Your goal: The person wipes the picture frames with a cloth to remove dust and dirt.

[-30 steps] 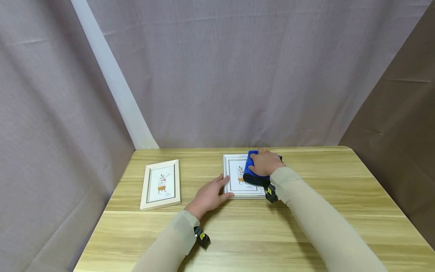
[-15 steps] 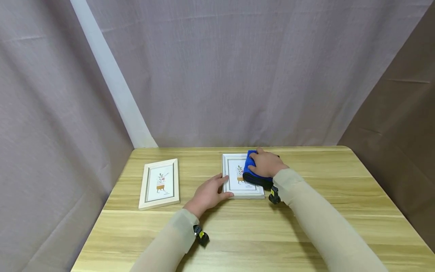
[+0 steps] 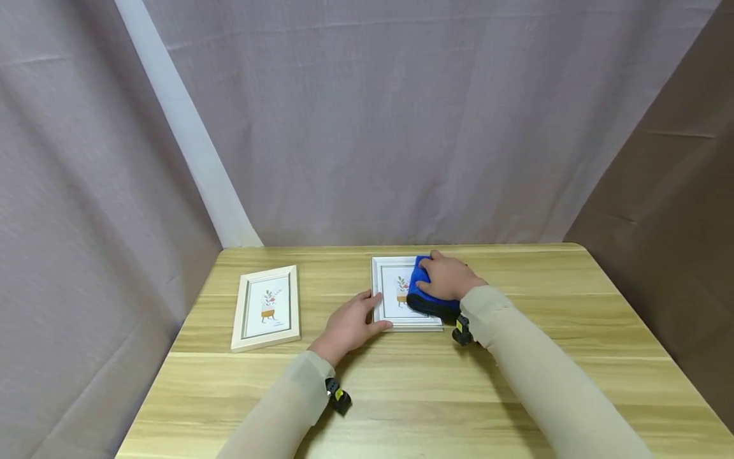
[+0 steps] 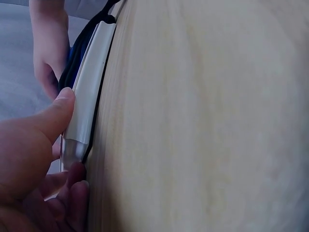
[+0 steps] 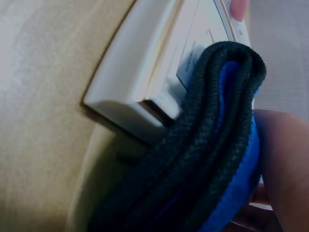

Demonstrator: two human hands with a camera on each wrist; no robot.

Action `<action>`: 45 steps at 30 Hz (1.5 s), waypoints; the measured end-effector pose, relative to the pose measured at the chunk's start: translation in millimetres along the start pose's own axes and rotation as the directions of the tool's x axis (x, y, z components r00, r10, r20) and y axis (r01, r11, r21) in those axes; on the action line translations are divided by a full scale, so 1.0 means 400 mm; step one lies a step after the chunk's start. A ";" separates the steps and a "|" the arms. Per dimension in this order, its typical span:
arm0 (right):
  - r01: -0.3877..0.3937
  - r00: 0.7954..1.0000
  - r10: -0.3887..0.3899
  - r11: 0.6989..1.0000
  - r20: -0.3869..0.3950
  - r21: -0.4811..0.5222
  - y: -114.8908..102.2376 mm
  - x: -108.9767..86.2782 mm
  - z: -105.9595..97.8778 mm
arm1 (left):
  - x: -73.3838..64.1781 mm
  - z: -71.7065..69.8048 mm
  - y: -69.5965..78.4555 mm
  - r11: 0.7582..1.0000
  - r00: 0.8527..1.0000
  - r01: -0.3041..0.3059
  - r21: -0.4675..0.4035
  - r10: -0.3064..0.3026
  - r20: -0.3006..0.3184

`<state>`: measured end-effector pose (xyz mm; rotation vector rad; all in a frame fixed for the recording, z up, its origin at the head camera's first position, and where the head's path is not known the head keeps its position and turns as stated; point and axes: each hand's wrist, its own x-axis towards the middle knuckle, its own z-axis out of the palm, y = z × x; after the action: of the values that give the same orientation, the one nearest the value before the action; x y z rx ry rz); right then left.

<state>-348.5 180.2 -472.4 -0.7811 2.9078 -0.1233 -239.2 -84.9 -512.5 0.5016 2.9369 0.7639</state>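
In the head view, a white picture frame [image 3: 376, 275] with a plant print lies flat near the table's back edge. My left hand [image 3: 346, 325] grips its front left corner. The left wrist view shows the thumb [image 4: 63, 104] on the frame's rim and curled fingers at its side. My right hand [image 3: 450, 277] holds a folded blue cloth [image 3: 421, 290] with black edging over the right part of the frame. The cloth hides part of the print. In the right wrist view, the thick black folds [image 5: 193, 130] lie against the frame's corner [image 5: 140, 104].
A second, cream picture frame [image 3: 294, 306] with a similar print lies face up at the left of the wooden table [image 3: 401, 395]. A grey curtain [image 3: 373, 127] hangs behind the table, with a brown one [image 3: 671, 210] at the right.
My right wrist has turned slightly and shifted a little rightward, while the cloth stays over the same part of the frame. The left hand keeps its grip. The head view has drifted slightly.
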 end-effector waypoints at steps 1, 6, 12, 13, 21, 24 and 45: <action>-0.002 1.000 0.002 1.000 0.008 0.000 -0.002 -0.003 -0.001 | 0.001 0.001 0.001 1.000 1.000 -0.001 0.000 0.001 -0.001; 0.007 1.000 -0.007 1.000 0.022 0.002 -0.010 -0.019 0.000 | 0.006 0.005 0.003 1.000 1.000 0.000 -0.007 0.000 0.004; 0.017 1.000 -0.017 1.000 0.014 0.000 -0.010 -0.041 0.010 | 0.011 0.009 0.001 1.000 1.000 -0.004 -0.008 0.004 0.005; 0.017 1.000 -0.017 1.000 0.012 0.003 -0.011 -0.044 0.012 | 0.012 0.010 0.000 1.000 1.000 -0.004 -0.009 0.004 0.004; 0.020 1.000 -0.020 1.000 0.012 0.002 -0.015 -0.062 0.019 | 0.024 0.012 -0.004 1.000 1.000 0.001 -0.007 -0.001 0.003; 0.021 1.000 -0.021 1.000 0.010 0.001 -0.016 -0.070 0.022 | 0.029 0.014 -0.006 1.000 1.000 0.001 -0.006 -0.001 0.001; 0.085 0.994 -0.085 0.996 -0.066 -0.015 -0.033 -0.124 0.058 | 0.042 0.008 -0.022 1.000 1.000 -0.005 -0.016 0.004 -0.015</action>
<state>-296.1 192.8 -488.8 -0.9204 2.9400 -0.1426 -257.2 -85.2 -519.3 0.5037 2.9421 0.7948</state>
